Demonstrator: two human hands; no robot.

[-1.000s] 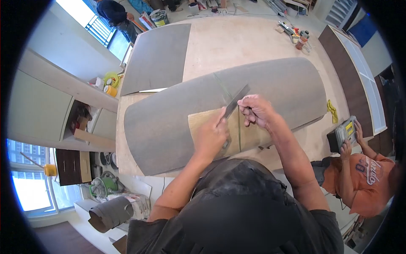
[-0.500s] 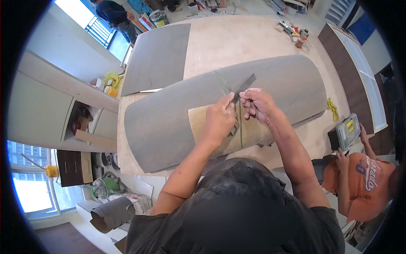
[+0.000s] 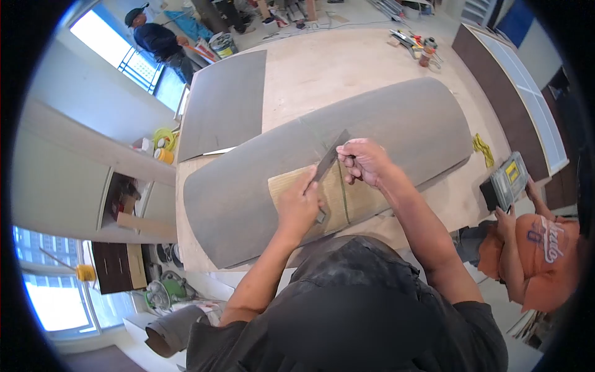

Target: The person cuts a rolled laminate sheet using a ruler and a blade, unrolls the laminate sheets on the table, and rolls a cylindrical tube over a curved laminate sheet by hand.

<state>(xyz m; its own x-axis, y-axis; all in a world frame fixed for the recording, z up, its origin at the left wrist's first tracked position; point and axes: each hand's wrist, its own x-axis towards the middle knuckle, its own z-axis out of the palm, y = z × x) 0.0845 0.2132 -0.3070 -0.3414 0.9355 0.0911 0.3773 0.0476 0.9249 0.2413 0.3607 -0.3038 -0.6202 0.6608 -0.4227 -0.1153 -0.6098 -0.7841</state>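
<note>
A large grey sheet [image 3: 248, 192], curved like a loose roll, lies across the pale table. Over its near side is a ribbed tan piece [image 3: 291, 186], with a thin green strap [image 3: 343, 192] running across both. My left hand [image 3: 299, 203] is wrapped round the handle of a flat dark blade [image 3: 331, 152], which points up and right. Close to the blade's tip, my right hand [image 3: 362, 162] pinches the green strap, its fingers curled. The strap continues faintly over the sheet beyond the blade.
Another grey sheet [image 3: 226, 102] lies at the table's far left. Tools [image 3: 412, 43] sit at the far right, near a yellow cloth [image 3: 482, 150]. A person in orange [image 3: 533, 254] holds a clear-lidded case [image 3: 507, 180]; another person [image 3: 158, 42] stands at the far left.
My left hand and the blade have drawn back down and left from the strap. The person at the far left shows more fully as the view has shifted.
</note>
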